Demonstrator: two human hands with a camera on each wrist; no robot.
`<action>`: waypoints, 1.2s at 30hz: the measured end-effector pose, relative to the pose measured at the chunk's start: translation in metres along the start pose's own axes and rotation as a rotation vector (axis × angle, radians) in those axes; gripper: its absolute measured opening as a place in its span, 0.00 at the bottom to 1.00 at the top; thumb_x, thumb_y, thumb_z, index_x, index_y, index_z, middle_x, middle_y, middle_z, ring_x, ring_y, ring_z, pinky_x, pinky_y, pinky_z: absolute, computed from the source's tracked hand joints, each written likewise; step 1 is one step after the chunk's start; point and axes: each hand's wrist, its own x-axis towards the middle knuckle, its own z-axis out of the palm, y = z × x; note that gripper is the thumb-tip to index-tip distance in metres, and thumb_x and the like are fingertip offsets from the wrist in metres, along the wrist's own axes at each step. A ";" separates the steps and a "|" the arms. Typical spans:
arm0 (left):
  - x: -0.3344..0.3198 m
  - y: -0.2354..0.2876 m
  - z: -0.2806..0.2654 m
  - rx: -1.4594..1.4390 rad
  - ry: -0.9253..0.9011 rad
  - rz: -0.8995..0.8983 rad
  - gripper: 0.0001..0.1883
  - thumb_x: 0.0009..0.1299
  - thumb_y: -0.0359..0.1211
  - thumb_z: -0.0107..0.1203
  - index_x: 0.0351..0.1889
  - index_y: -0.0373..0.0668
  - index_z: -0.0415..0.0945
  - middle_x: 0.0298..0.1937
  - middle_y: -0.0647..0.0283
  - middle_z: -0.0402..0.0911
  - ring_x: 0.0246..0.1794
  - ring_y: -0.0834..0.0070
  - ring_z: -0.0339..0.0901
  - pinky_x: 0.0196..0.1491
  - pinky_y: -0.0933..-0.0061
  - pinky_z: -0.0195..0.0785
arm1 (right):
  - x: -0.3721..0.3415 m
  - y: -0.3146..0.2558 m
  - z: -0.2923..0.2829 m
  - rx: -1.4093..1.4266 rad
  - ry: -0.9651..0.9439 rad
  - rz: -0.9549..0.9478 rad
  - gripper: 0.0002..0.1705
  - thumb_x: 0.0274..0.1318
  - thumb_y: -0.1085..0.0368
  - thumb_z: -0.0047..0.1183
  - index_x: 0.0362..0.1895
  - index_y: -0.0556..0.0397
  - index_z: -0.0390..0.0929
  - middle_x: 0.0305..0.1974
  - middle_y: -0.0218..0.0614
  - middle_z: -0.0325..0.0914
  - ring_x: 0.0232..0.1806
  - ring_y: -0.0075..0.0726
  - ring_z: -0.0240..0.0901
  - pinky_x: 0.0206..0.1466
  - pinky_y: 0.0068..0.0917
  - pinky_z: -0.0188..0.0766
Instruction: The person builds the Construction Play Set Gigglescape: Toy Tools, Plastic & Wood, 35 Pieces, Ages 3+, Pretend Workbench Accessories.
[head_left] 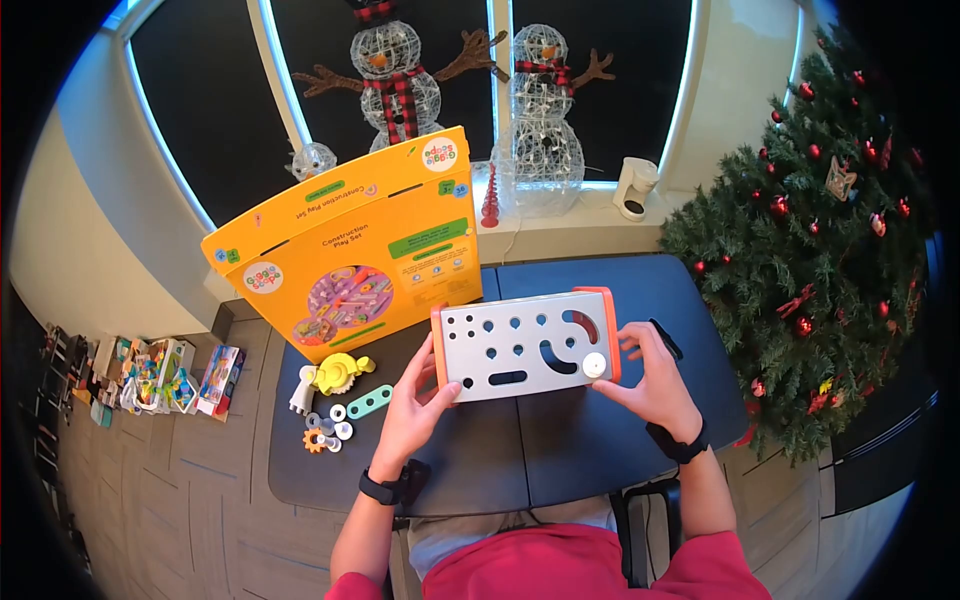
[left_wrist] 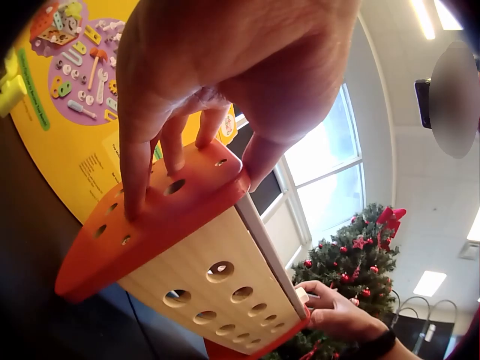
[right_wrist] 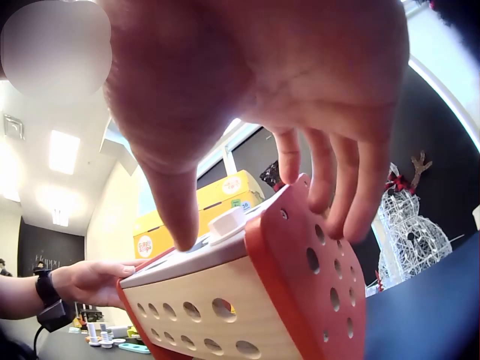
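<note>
A wooden toy workbench box (head_left: 503, 337) with a grey perforated top and orange-red end panels is held over the dark table (head_left: 460, 470). My left hand (head_left: 412, 405) grips its left end, thumb at the grey top's corner and fingers spread on the orange end panel (left_wrist: 169, 187). At the opposite end, my right hand (head_left: 655, 375) holds it with thumb on the top's edge and fingers against the red panel (right_wrist: 300, 255). A round white knob (head_left: 594, 365) sits on the grey top beside the right thumb. Pale wood sides with round holes (left_wrist: 202, 285) show in both wrist views.
A large yellow play set carton (head_left: 420, 225) stands behind on the left. Yellow toy pieces (head_left: 340, 373), a teal strip (head_left: 370, 401) and an orange gear (head_left: 314, 440) lie left of my left hand. A Christmas tree (head_left: 790, 250) rises beyond the table's right edge.
</note>
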 end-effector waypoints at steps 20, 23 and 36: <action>0.020 0.014 -0.015 0.109 -0.045 -0.130 0.38 0.76 0.32 0.61 0.83 0.41 0.56 0.61 0.56 0.81 0.61 0.71 0.78 0.64 0.69 0.69 | -0.005 0.040 0.025 0.256 -0.244 0.184 0.33 0.56 0.70 0.66 0.64 0.61 0.66 0.49 0.51 0.85 0.50 0.49 0.87 0.55 0.38 0.81; 0.021 0.015 -0.015 0.092 -0.046 -0.163 0.38 0.77 0.31 0.60 0.83 0.42 0.55 0.62 0.56 0.80 0.60 0.71 0.78 0.64 0.70 0.69 | -0.006 0.041 0.025 0.277 -0.235 0.188 0.32 0.57 0.71 0.65 0.63 0.62 0.66 0.46 0.51 0.86 0.48 0.47 0.88 0.54 0.38 0.82; -0.004 -0.015 -0.032 0.225 -0.179 -0.275 0.30 0.70 0.36 0.71 0.64 0.36 0.67 0.63 0.55 0.78 0.62 0.65 0.79 0.63 0.64 0.73 | -0.013 0.062 0.029 0.179 -0.344 0.193 0.30 0.55 0.67 0.71 0.60 0.60 0.73 0.46 0.43 0.88 0.48 0.41 0.87 0.55 0.35 0.81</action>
